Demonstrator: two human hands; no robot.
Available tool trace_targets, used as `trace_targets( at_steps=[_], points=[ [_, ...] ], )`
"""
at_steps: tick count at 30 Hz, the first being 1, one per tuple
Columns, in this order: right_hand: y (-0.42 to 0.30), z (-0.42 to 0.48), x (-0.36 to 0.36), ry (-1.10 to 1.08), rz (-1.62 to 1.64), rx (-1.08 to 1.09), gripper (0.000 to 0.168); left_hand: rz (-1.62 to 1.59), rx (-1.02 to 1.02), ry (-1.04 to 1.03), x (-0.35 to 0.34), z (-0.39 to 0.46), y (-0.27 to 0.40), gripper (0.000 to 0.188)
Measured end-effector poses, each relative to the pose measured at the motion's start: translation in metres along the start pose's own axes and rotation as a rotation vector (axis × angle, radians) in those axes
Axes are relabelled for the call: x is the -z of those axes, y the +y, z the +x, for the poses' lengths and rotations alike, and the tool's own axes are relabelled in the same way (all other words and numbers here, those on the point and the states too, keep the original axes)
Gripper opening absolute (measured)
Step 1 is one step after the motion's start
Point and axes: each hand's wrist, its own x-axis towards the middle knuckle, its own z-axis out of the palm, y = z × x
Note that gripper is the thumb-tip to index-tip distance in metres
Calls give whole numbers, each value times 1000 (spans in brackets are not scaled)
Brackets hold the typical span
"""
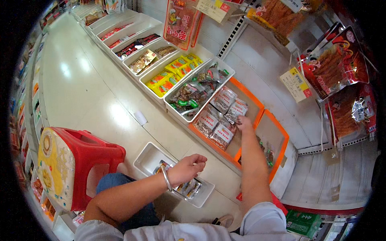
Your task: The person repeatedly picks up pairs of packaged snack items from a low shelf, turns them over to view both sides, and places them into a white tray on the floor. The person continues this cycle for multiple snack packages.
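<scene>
My right hand (245, 123) reaches into an orange-rimmed bin (260, 105) and pinches the near edge of a clear and white snack packet (237, 109). Several similar packets (223, 132) lie flat beside it in two rows. My left hand (187, 169), with a silver bangle at the wrist, hovers over a white plastic bin (147, 157) on the floor. Its fingers are loosely bent and hold nothing. Shiny dark packets (190, 188) lie in that floor bin, partly hidden by my left hand and forearm.
White bins hold green-and-dark wrapped snacks (196, 90) and yellow packets (173, 75). A second orange-rimmed bin (283, 135) sits beside my right forearm. Hanging snack bags (334, 64) jut out at the upper right. A red plastic stool (99, 150) with a padded top stands at left.
</scene>
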Motion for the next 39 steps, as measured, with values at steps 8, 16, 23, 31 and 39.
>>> trace_targets(
  at_steps=[8,16,23,31,39],
  points=[
    [-6,-55,-7,293,-175,528,29,-62,84,-79,3,2,3,30],
    [-5,-52,-10,526,-1117,713,19,-47,80,-74,5,6,-4,31],
    [-10,-88,-47,290,-128,193,17,-100,108,-74,9,-3,2,31],
    [4,-46,4,337,-282,377,7,-19,35,62,13,10,4,29],
    [-35,-128,19,47,-37,487,12,577,-579,416,-2,244,26,34]
  ],
)
